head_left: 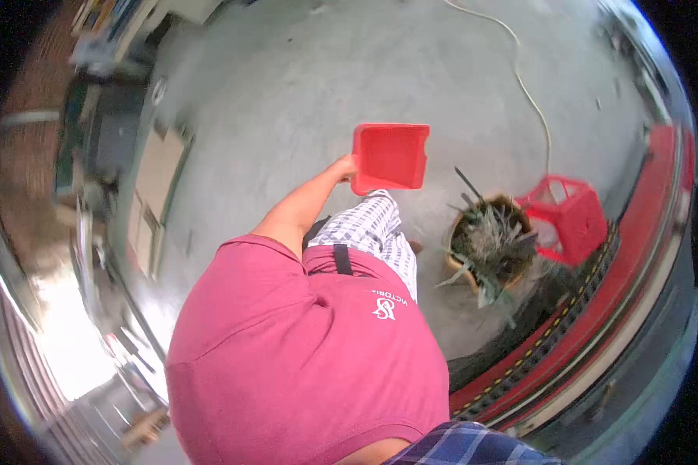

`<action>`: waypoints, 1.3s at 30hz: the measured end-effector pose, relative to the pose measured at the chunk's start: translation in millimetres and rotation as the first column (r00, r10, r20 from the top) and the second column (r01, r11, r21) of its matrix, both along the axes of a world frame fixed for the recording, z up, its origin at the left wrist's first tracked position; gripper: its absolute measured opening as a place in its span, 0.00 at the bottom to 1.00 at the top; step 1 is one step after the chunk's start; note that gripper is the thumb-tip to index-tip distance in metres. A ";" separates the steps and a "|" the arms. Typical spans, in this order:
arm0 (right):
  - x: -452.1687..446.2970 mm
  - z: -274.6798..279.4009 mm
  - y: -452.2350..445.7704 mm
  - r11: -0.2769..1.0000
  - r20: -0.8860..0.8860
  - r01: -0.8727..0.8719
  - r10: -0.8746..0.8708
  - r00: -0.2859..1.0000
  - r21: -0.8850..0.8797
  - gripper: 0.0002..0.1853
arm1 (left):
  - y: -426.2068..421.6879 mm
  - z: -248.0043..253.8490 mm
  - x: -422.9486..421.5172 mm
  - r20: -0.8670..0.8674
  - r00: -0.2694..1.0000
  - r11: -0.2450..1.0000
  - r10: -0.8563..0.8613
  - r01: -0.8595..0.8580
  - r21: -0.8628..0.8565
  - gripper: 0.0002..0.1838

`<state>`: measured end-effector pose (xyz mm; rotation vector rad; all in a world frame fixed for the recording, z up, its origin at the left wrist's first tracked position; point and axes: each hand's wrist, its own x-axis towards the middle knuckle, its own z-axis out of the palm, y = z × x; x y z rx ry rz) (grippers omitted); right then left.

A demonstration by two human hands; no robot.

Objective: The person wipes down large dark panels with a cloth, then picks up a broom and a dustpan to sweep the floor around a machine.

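My left hand [347, 167] is closed around the left edge of a red plastic dustpan [392, 157]. The dustpan is held out in front of my legs, above the grey floor, and no debris shows inside it. Its grip is hidden by my fingers. My right hand is out of view. To the right of the dustpan stands a round bin [451, 271] heaped with thin, pale strips and scraps, some hanging over its rim.
A red plastic stool [585, 225] stands close behind the bin. Along the right runs a red machine rail [512, 358] with a yellow-dotted black strip. A pale cable [529, 97] crosses the grey floor [287, 93]. Boards [157, 174] lean at the left.
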<state>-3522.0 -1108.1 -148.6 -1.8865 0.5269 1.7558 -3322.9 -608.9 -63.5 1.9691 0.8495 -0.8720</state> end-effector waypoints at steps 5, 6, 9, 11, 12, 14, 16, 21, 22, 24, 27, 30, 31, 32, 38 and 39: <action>101.3 -8.4 7.7 0.980 0.062 -0.192 0.188 0.980 0.059 0.19 | 54.8 -110.9 -117.3 -0.097 0.828 0.828 0.553 -0.558 -0.049 0.03; 117.8 -4.3 15.6 0.975 0.077 -0.216 0.211 0.975 0.061 0.19 | 62.0 -119.6 -137.5 -0.115 0.771 0.769 0.627 -0.636 -0.071 0.02; 152.1 9.1 75.8 0.961 0.119 -0.268 0.259 0.959 0.064 0.19 | 94.1 -84.5 -171.0 -0.277 0.628 0.652 0.727 -0.758 -0.006 0.03; 171.8 12.7 120.3 0.955 0.141 -0.286 0.274 0.951 0.074 0.19 | 132.3 -95.1 -186.5 -0.358 0.571 0.612 0.739 -0.791 0.002 0.04; 186.7 15.5 142.3 0.950 0.153 -0.304 0.290 0.945 0.077 0.20 | 155.0 -109.5 -194.3 -0.411 0.487 0.522 0.771 -0.853 -0.031 0.03; 206.1 25.3 174.7 0.935 0.152 -0.348 0.334 0.930 0.074 0.20 | 191.8 -123.8 -212.7 -0.488 0.373 0.396 0.789 -0.916 -0.059 0.02; 225.5 38.0 193.4 0.913 0.145 -0.400 0.386 0.911 0.080 0.20 | 222.7 -123.8 -219.0 -0.455 0.242 0.129 0.857 -0.955 -0.266 0.03; 247.7 61.4 301.8 0.875 0.148 -0.460 0.439 0.886 0.154 0.20 | 310.5 -71.2 -207.9 -0.386 0.153 0.071 0.910 -0.973 -0.219 0.03; 247.4 69.3 310.4 0.873 0.146 -0.457 0.437 0.888 0.167 0.20 | 316.7 -73.4 -210.3 -0.378 0.133 0.036 0.916 -0.967 -0.254 0.04; 247.5 89.9 329.0 0.874 0.138 -0.452 0.432 0.891 0.179 0.20 | 331.5 -81.1 -216.0 -0.387 0.116 0.000 0.915 -0.958 -0.286 0.05; 269.6 142.6 395.0 0.863 0.154 -0.492 0.474 0.867 0.113 0.24 | 350.1 -96.9 -224.7 -0.387 0.017 -0.119 0.922 -0.939 -0.324 0.06; 322.6 130.0 466.2 0.863 0.233 -0.496 0.465 0.854 0.094 0.30 | 349.8 -104.0 -228.7 -0.368 -0.115 -0.244 0.923 -0.913 -0.326 0.07; 339.2 101.4 473.7 0.897 0.250 -0.412 0.366 0.896 0.163 0.29 | 352.1 -105.2 -230.3 -0.406 -0.212 -0.353 0.889 -0.882 -0.313 0.07; 360.8 107.0 511.7 0.805 0.306 -0.580 0.524 0.795 0.127 0.31 | 352.4 -106.6 -232.0 -0.439 -0.306 -0.457 0.845 -0.839 -0.296 0.07; 447.8 89.4 720.3 0.837 0.020 -0.340 0.368 0.930 0.429 0.33 | 358.2 -105.6 -246.1 -0.417 -0.621 -0.747 0.663 -0.588 -0.311 0.09; 457.6 81.6 759.1 0.781 0.028 -0.416 0.457 0.889 0.465 0.33 | 353.5 -114.4 -260.8 -0.413 -0.627 -0.749 0.660 -0.593 -0.295 0.09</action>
